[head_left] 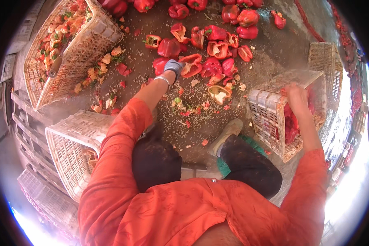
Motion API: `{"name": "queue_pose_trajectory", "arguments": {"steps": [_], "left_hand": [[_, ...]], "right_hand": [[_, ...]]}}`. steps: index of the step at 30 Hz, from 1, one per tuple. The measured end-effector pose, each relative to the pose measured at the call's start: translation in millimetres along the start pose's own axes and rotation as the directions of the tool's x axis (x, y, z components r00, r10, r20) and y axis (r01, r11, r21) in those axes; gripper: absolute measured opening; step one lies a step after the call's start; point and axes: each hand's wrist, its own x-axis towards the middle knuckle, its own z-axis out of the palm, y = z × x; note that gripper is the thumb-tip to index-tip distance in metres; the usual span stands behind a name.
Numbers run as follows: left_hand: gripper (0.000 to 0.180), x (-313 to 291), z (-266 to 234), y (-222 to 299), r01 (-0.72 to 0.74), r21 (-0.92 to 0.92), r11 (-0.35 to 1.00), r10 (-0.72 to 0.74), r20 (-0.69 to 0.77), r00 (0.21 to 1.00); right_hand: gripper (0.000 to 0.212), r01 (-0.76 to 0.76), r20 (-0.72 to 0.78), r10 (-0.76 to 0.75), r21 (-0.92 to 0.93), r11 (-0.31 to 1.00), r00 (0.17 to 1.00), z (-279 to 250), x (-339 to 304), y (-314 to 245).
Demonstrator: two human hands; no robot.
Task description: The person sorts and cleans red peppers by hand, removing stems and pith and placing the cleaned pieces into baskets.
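Head view: left hand [174, 67], gloved, fingers curled, meets the open red pepper half [192, 67] immediately to its right; cannot tell whether it grips. Right hand [296, 97] is at the pale crate [270, 98], red pepper pieces [291, 125] inside on the hand's near side; its fingertips are unclear, grasp undetermined.
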Motion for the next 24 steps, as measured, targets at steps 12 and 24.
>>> {"name": "queue_pose_trajectory", "arguments": {"steps": [12, 24], "left_hand": [[0.019, -12, 3, -37, -0.010, -0.409, 0.912, -0.005, -0.034, 0.999], [0.014, -179, -109, -8, -0.063, -0.760, 0.647, 0.160, 0.055, 0.986]], "right_hand": [[0.019, -0.257, 0.258, 0.226, 0.966, -0.031, 0.939, -67, 61, -107], [0.041, 0.242, -0.216, 0.117, 0.923, -0.300, 0.969, -295, 169, -198]]}}
